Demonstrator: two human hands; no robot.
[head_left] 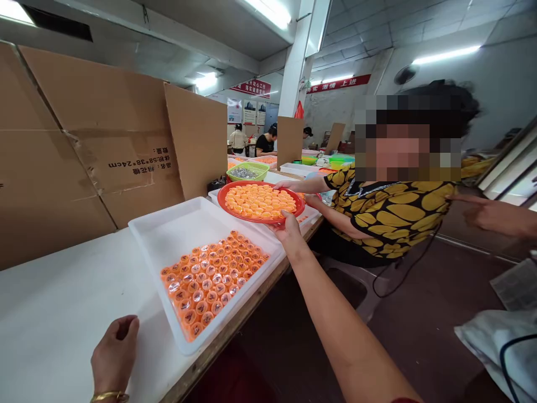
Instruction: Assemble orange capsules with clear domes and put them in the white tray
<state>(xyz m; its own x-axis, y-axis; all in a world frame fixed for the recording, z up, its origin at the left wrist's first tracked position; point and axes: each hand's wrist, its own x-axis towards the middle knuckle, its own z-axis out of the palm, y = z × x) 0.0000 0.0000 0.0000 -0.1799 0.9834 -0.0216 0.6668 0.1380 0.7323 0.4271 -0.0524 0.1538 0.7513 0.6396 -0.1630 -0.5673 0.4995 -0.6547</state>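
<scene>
My right hand (288, 228) grips the near rim of a round red tray (224, 210), thumb on top and fingers underneath. Many small orange cups (258, 200) cover the tray. A co-worker's hands (312, 200) are at its far right side, one at the rim. Below and left of it, a white plastic tray (145, 229) holds rows of small orange cups with clear, printed lids (213, 280). My left hand (115, 350) is over the white table (84, 291), left of the white tray. Its fingers are curled to the thumb with nothing visible in them.
Tall cardboard panels (104, 129) stand along the table's far side. Behind the red tray is a green basket (255, 168) with silvery items. A co-worker in a yellow-and-black top (390, 212) sits at the right. Another person's hand (482, 210) reaches in from the right edge.
</scene>
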